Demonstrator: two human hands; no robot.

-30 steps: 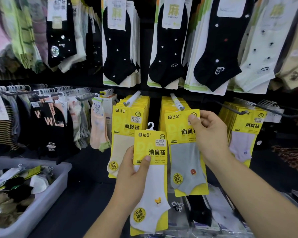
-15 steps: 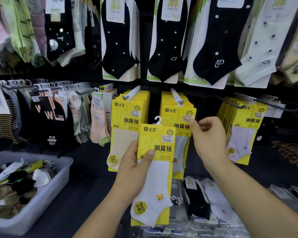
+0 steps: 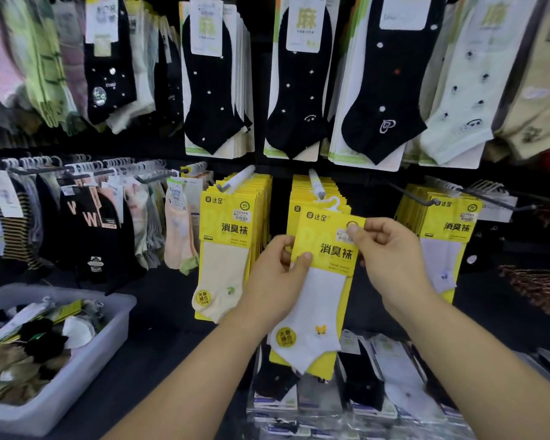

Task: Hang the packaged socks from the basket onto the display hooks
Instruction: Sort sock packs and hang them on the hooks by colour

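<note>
Hanging step: my left hand (image 3: 277,274) pinches the white-sock pack (image 3: 331,249) at its edge, my right hand (image 3: 391,258) pinches its top corner, just under the middle display hook (image 3: 315,184). Next I'd lift its plastic hanger (image 3: 332,203) onto that hook's tip.

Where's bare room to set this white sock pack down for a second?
The dark shelf between the grey plastic basket and the hanging cream sock pack is bare. The basket's inside and the clear-wrapped sock packs stacked further right are crowded.
</note>
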